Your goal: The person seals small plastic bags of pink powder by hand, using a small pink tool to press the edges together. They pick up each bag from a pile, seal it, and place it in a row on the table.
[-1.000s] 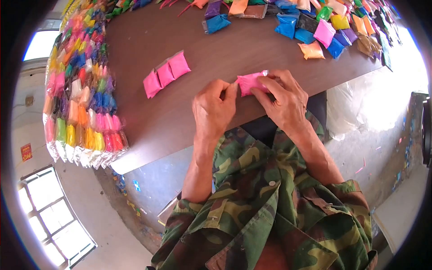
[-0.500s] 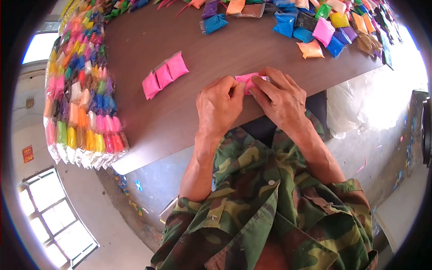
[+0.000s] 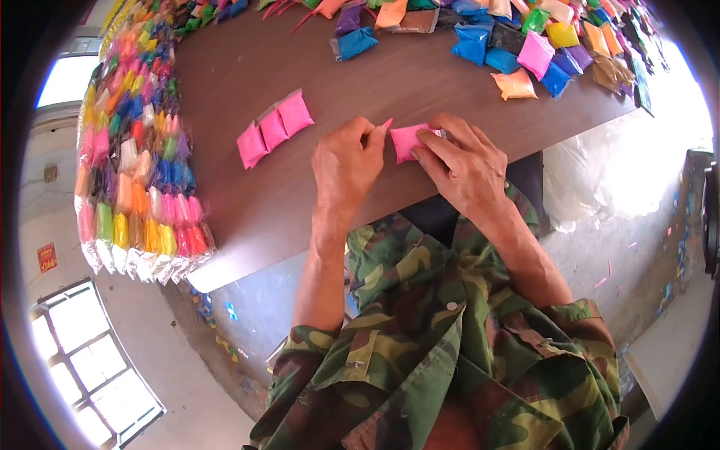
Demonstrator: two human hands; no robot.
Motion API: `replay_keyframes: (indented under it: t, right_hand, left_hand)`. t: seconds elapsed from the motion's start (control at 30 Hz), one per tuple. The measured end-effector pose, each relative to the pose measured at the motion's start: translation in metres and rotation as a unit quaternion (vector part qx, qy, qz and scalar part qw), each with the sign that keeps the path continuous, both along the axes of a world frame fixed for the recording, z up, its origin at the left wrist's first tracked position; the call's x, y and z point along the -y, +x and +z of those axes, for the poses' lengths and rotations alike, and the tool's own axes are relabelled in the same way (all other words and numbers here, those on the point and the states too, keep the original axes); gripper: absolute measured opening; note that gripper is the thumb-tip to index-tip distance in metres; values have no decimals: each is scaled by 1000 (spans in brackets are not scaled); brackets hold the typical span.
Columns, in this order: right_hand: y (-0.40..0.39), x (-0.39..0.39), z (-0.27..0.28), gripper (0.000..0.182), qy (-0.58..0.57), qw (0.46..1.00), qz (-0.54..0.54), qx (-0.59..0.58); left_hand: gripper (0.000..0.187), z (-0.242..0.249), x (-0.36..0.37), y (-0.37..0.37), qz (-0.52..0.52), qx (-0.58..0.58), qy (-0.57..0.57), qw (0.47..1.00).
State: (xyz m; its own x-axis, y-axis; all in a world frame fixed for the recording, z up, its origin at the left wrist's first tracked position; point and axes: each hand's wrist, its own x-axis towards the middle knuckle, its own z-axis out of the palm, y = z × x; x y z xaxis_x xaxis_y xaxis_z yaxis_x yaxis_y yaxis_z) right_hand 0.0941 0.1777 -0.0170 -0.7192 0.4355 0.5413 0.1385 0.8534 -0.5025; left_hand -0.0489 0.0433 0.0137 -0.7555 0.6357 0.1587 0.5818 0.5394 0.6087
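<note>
My right hand [image 3: 469, 161] pinches a small pink packet [image 3: 406, 142] by its right side, low over the brown table near its front edge. Just left of it, my left hand [image 3: 347, 161] is closed, and the thin tip of a pink strip [image 3: 387, 125] pokes out between thumb and forefinger. A narrow gap separates that strip from the packet. Further left lies a row of three pink packets [image 3: 274, 129], side by side on the tabletop.
Packets in many colours are heaped at the back right of the table [image 3: 225, 82], an orange packet [image 3: 514, 85] nearest me. Rows of colourful bagged packets [image 3: 139, 165] line the left edge. White plastic sheeting [image 3: 581, 172] hangs at the right.
My left hand has moved left, away from the packet, with the pink strip between its fingers. More of the packet in my right hand shows.
</note>
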Motion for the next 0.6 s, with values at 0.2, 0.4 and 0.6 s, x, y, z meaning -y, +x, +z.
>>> replay_keyframes:
  t: [0.2,0.4,0.6]
  right_hand:
    - [0,2,-1,18,-13,1000,-4,-3]
    - [-2,2,0,19,-10,1000,-5,-11]
    - [-1,3,-1,18,-11,1000,-10,-8]
  left_hand:
    - [21,0,1,14,-47,23,34,998]
    - [20,7,7,8,3,35,17,999]
    - [22,-8,12,23,-30,6,52,998]
